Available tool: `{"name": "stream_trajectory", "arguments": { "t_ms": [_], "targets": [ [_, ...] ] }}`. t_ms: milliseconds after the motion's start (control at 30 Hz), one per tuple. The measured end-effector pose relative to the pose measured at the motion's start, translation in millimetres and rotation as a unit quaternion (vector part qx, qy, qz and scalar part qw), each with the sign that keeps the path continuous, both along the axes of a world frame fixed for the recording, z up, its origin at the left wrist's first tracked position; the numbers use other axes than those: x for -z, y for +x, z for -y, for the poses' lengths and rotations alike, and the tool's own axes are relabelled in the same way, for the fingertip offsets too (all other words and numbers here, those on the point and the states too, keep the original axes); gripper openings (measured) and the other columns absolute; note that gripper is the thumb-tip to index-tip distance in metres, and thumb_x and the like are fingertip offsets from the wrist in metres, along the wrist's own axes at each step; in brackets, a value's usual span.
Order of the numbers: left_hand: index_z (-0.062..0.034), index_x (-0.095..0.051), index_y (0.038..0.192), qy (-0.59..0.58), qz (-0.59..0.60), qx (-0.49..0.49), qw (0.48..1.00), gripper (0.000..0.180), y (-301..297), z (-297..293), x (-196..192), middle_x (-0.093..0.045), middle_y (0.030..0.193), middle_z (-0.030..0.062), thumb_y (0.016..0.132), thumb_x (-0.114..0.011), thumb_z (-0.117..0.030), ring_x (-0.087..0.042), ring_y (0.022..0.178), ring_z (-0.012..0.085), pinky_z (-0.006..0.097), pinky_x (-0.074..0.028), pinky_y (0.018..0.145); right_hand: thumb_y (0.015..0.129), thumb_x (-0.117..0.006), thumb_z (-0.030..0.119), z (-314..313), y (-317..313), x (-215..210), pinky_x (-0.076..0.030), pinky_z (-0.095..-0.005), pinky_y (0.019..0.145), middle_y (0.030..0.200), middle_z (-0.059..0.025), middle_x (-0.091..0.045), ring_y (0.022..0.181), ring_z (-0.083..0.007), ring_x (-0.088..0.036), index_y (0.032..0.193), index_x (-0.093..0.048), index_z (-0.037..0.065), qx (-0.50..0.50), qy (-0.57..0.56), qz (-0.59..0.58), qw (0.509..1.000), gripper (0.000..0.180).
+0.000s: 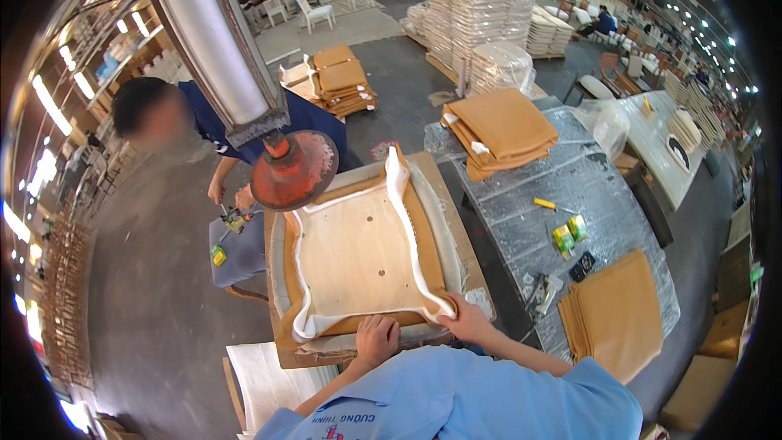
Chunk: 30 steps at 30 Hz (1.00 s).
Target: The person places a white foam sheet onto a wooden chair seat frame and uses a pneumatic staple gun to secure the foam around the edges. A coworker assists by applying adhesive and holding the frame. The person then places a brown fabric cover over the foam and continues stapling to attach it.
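Both hands are pressing on the near edge of the seat panel [358,257] lying on the worktop [468,248]: the left hand [376,341] is resting flat, the right hand [464,319] is pinching the white foam strip [407,220]. A co-worker [224,126] is crowding the far-left corner; open floor [155,310] is lying to the left.

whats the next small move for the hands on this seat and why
Probably pull the tan cover tight along the near edge: both the left hand and right hand already press there, and the white foam strip sits loose and wavy around the wooden seat board.
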State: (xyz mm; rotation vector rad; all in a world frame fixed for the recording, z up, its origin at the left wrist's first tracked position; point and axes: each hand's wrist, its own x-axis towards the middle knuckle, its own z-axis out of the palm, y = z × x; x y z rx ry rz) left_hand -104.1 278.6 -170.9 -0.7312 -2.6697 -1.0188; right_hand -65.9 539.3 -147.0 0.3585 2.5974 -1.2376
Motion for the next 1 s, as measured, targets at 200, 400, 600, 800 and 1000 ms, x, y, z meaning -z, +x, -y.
{"name": "stream_trajectory", "arguments": {
  "t_ms": [200,400,600,800,1000],
  "targets": [
    [-0.0068,-0.074,0.096,0.093,0.017,-0.136,0.986,0.006,-4,15,-16,-0.073,0.097,0.0122,0.090,-0.073,-0.005,-0.068,0.093,0.0348,0.045,-0.053,0.084,0.099,-0.073,0.025,0,-22,3,-0.057,-0.0478,0.082,0.109,-0.0214,-0.076,0.100,-0.0430,-0.073,0.123,-0.069,0.006,-0.037,-0.063,-0.065,0.995,0.030],
    [-0.0048,-0.074,0.106,0.073,-0.044,-0.314,0.946,0.014,-49,93,-57,-0.074,0.099,0.0148,0.093,-0.070,-0.007,-0.068,0.096,0.0380,0.047,-0.053,0.089,0.097,-0.074,0.025,-12,-26,4,-0.056,-0.0466,0.079,0.100,-0.0203,-0.076,0.093,-0.0416,-0.073,0.116,-0.073,0.007,-0.035,-0.067,-0.075,0.994,0.026],
    [-0.0056,-0.072,0.123,0.090,0.194,-0.374,0.903,0.036,-91,191,-60,-0.072,0.115,0.0176,0.102,-0.066,-0.034,-0.069,0.097,0.0327,0.046,-0.053,0.089,0.096,-0.076,0.016,-10,-48,-74,-0.052,-0.0368,0.064,0.081,-0.0169,-0.072,0.071,-0.0196,-0.069,0.108,-0.074,0.003,0.023,-0.120,-0.257,0.959,0.018],
    [-0.0113,-0.048,0.155,0.309,0.607,-0.203,0.704,0.071,-142,151,-33,-0.065,0.130,0.0210,0.106,-0.056,-0.062,-0.071,0.096,0.0293,0.048,-0.058,0.093,0.098,-0.069,0.005,-29,-113,-174,-0.053,-0.0311,0.070,0.087,-0.0102,-0.072,0.079,-0.0136,-0.069,0.111,-0.072,-0.001,0.024,-0.127,-0.347,0.929,0.014],
    [-0.0048,-0.069,0.119,0.500,0.529,-0.265,0.633,0.045,-129,89,8,-0.069,0.086,0.0048,0.105,-0.066,-0.047,-0.072,0.081,0.0239,0.039,-0.058,0.067,0.097,-0.068,0.000,-34,-127,-172,-0.055,-0.0308,0.077,0.096,-0.0098,-0.074,0.087,-0.0126,-0.070,0.114,-0.072,-0.001,0.035,-0.096,-0.385,0.917,0.018]
  ]
}}
